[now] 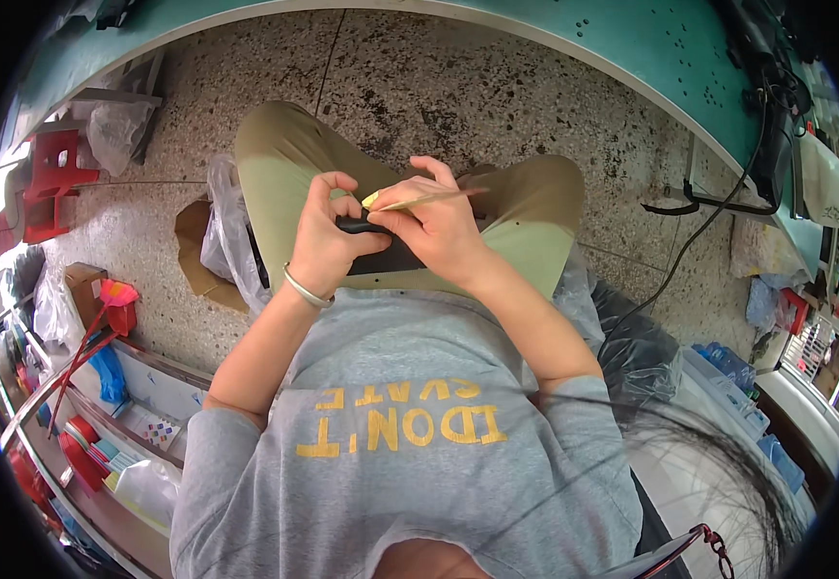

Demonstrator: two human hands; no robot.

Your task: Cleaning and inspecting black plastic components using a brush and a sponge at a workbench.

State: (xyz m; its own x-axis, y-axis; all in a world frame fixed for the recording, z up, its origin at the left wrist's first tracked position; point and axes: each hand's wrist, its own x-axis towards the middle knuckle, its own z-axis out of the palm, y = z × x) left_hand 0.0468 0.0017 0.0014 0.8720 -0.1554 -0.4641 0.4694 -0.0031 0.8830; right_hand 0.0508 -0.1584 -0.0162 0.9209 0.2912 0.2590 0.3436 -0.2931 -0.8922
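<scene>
Over my lap, my left hand [328, 236] is closed on a small black piece [357, 225], its thumb and fingers curled round the edge. Close beside it, my right hand [444, 232] pinches a thin tan stick [429, 199] with a pale yellow end [371, 200]. That yellow end lies right by the black piece; whether the two touch I cannot tell. The stick's other end points right and is blurred. Below the hands, a dark flat thing [405, 259] rests across my thighs, partly covered by my wrists.
A green-topped table [593, 39] curves across the front, with a black cable [699, 241] hanging at its right. Red stools [53, 183] stand at the left. Beside my legs are a brown paper bag [197, 256] and clear plastic [229, 232]. Shelving with ribbon rolls [82, 449] is at lower left.
</scene>
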